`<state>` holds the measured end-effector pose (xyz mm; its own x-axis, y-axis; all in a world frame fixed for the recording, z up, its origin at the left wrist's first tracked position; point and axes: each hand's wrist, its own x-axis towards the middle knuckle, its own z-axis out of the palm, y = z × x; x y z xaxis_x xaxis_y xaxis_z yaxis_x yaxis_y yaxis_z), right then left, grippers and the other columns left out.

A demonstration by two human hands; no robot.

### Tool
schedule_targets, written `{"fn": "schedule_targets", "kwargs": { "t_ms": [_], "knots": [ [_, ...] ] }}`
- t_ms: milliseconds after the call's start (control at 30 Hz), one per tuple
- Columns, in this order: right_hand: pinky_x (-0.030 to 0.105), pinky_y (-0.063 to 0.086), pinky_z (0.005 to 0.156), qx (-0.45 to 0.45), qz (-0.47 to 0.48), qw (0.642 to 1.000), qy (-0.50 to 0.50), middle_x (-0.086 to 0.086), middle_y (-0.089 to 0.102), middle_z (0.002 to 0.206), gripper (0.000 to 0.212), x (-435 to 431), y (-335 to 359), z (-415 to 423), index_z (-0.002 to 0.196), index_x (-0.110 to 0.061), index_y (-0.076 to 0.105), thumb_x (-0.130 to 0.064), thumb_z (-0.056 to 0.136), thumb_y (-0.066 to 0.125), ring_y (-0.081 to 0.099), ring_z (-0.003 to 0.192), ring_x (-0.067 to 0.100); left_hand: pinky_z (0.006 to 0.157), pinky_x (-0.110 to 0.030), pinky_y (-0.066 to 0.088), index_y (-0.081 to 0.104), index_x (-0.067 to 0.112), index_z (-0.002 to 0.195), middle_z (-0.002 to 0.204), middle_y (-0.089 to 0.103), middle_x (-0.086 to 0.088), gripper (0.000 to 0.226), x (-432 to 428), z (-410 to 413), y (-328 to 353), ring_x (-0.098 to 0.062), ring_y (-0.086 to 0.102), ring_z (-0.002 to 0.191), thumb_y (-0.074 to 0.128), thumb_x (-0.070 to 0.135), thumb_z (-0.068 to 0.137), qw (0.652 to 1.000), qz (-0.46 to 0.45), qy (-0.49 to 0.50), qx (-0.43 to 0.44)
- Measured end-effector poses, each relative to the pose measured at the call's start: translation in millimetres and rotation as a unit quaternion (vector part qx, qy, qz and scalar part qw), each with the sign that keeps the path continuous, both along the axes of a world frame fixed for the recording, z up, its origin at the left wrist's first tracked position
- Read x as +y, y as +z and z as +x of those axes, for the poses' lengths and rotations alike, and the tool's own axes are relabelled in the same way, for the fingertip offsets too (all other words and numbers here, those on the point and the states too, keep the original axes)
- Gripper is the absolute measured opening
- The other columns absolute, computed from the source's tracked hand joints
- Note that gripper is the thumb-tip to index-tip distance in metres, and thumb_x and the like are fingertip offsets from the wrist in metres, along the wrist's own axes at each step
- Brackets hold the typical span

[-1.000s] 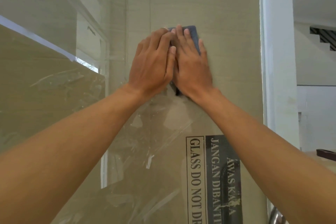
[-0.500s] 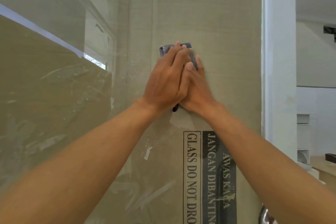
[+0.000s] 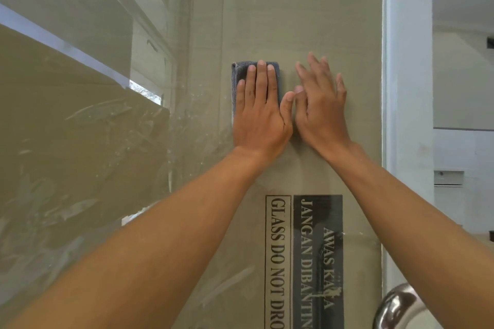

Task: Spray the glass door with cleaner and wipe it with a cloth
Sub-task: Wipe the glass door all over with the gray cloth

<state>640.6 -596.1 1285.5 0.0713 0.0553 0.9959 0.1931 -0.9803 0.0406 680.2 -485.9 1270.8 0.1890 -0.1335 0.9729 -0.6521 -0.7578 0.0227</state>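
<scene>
Cardboard (image 3: 310, 176) with label "GLASS DO NOT DROP" (image 3: 278, 248) behind glass door (image 3: 267, 8); smears on pane at left. White frame (image 3: 409, 88) at right, metal handle (image 3: 398, 307) bottom right. Grey folded cloth (image 3: 239, 75) flat on glass, mid-pane. Left hand (image 3: 260, 115) presses it, grip flat, fingers straight, together. Right hand (image 3: 320, 104) just beside, grip spread, holding nothing, blurred.

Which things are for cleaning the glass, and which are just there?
For the job:
grey cloth, pressed flat under the left hand
right hand, open beside the cloth
glass door

Just there:
warning label
metal handle
white frame
</scene>
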Motion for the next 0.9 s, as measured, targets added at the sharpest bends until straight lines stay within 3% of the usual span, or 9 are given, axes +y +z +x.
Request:
{"fn": "schedule_targets", "kwargs": {
  "t_ms": [233, 500, 733, 900],
  "knots": [
    [0.048, -0.002, 0.120, 0.058, -0.029, 0.995, -0.075, 0.005, 0.002, 0.165, 0.053, 1, 22, 0, 0.157, -0.025, 0.017, -0.028, 0.105, 0.031, -0.003, 0.152, 0.024, 0.120, -0.034, -0.010, -0.002, 0.011, 0.154, 0.163, -0.006, -0.007, 0.058, 30, 13, 59, -0.020, -0.008, 0.150, 0.019, 0.034, 0.105, 0.990, 0.098, 0.063, -0.082],
    [0.047, -0.001, 0.120, 0.059, -0.031, 0.995, -0.073, 0.005, 0.007, 0.165, 0.051, 12, 15, 11, 0.156, -0.020, 0.020, -0.027, 0.106, 0.028, 0.000, 0.152, 0.021, 0.121, -0.035, -0.010, -0.002, 0.008, 0.154, 0.163, -0.005, -0.009, 0.058, 36, 18, 44, -0.022, -0.008, 0.150, 0.019, 0.030, 0.105, 0.993, 0.064, 0.070, -0.077],
    [0.048, 0.000, 0.120, 0.044, -0.010, 0.996, -0.078, 0.006, 0.008, 0.165, 0.051, 18, 7, 16, 0.156, -0.017, 0.020, -0.023, 0.106, 0.027, 0.002, 0.152, 0.022, 0.123, -0.037, -0.002, 0.009, 0.009, 0.154, 0.162, 0.006, -0.009, 0.056, 64, 21, -15, -0.022, 0.001, 0.150, 0.023, 0.030, 0.104, 0.980, 0.145, 0.080, -0.114],
    [0.047, 0.000, 0.120, 0.041, -0.007, 0.996, -0.074, 0.006, 0.008, 0.164, 0.054, 29, 9, 18, 0.155, -0.011, 0.022, -0.015, 0.103, 0.031, 0.002, 0.152, 0.021, 0.120, -0.035, -0.009, 0.001, 0.011, 0.154, 0.163, -0.002, -0.007, 0.057, 67, 21, 14, -0.021, -0.006, 0.150, 0.022, 0.026, 0.103, 0.980, 0.152, 0.097, -0.081]
  ]
}}
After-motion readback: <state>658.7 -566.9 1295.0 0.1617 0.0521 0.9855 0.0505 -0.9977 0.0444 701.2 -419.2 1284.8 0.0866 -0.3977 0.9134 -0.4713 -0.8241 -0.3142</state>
